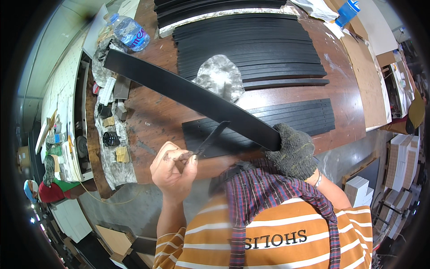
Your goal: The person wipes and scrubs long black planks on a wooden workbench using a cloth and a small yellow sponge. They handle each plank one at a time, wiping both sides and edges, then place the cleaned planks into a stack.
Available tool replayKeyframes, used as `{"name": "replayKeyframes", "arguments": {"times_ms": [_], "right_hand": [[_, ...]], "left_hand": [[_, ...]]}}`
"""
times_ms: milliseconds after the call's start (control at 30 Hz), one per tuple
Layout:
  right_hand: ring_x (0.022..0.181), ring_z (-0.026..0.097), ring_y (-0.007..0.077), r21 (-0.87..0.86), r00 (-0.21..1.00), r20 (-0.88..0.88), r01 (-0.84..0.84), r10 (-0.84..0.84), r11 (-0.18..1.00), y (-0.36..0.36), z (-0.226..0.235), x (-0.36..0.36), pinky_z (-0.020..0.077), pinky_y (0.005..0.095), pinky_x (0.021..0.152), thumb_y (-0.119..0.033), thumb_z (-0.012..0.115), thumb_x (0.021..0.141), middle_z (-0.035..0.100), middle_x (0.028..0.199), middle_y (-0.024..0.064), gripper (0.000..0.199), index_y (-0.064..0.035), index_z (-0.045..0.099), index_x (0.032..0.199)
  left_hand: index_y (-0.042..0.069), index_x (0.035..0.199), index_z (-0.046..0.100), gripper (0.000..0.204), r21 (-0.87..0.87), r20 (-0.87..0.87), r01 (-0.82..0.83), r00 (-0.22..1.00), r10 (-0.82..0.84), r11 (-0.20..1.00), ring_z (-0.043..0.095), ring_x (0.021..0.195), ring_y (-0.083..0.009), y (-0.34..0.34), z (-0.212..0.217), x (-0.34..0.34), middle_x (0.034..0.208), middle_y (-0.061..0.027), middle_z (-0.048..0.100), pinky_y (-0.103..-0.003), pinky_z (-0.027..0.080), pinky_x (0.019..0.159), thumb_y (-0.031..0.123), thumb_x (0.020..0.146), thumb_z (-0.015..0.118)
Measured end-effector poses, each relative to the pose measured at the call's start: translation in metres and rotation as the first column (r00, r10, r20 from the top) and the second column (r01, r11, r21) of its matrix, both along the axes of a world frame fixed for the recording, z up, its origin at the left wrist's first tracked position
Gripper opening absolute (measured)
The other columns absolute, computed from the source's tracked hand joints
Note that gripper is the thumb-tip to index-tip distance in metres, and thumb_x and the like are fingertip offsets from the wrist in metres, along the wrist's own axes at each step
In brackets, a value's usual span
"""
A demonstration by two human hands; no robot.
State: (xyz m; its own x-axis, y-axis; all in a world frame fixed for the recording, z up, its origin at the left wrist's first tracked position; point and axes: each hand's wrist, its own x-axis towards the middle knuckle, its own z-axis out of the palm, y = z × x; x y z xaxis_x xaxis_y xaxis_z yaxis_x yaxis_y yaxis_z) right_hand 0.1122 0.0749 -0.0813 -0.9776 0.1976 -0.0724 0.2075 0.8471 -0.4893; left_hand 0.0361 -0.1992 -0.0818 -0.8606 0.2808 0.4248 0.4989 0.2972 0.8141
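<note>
A long, flat black slat slants across the view, its far end high on the left above the table. My right hand, in a dark grey knitted glove, is closed around the slat's near end. In my bare left hand, with dark stains on the fingers, a thin black stick-like tool is pinched. The tip of that tool meets the slat's lower edge near its middle; whether it is a brush I cannot make out. Below the slat, several black strips lie side by side on the brown table.
A black-smudged white cloth or pad lies by a wide row of black slats. Farther back are more stacked slats. A water bottle stands at the far left. Small blocks and a dark jar line the left edge.
</note>
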Motion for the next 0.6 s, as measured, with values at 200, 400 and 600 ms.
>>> {"name": "replayKeyframes", "arguments": {"times_ms": [200,400,600], "right_hand": [[0.079,0.071,0.0381,-0.023,1.0,-0.003,0.008,-0.008,1.0,0.0005,-0.0024,-0.002,0.0556,0.0442,0.071,-0.029,0.083,0.073,0.071,0.083,0.0164,0.038,-0.008,0.07,0.101],[0.078,0.071,0.0381,-0.036,1.0,0.022,0.013,-0.012,0.999,0.0012,-0.0031,-0.0024,0.0558,0.0439,0.07,-0.029,0.083,0.073,0.071,0.083,0.0164,0.039,-0.0081,0.07,0.103],[0.079,0.071,0.0368,-0.032,1.0,0.025,-0.01,0.011,0.999,0.0022,-0.0029,-0.002,0.0555,0.0446,0.072,-0.033,0.081,0.075,0.071,0.083,0.0162,0.04,-0.0073,0.067,0.103]], "left_hand": [[-0.002,0.085,0.065,0.021,0.009,-0.051,0.01,0.999,-0.009,1.0,0.055,0.061,-0.0196,0.0032,0.0031,-0.0019,0.07,-0.0092,0.059,-0.028,0.039,0.052,-0.013,0.068,0.07],[-0.002,0.084,0.064,0.02,-0.009,-0.091,0.003,0.996,-0.004,1.0,0.054,0.06,-0.0194,0.0053,0.0029,-0.0056,0.069,-0.0085,0.059,-0.028,0.038,0.05,-0.013,0.068,0.07],[-0.003,0.085,0.064,0.02,-0.071,-0.061,0.005,0.998,-0.009,0.997,0.054,0.06,-0.0186,0.0045,0.0023,-0.0054,0.07,-0.0098,0.058,-0.028,0.038,0.051,-0.014,0.069,0.07]]}}
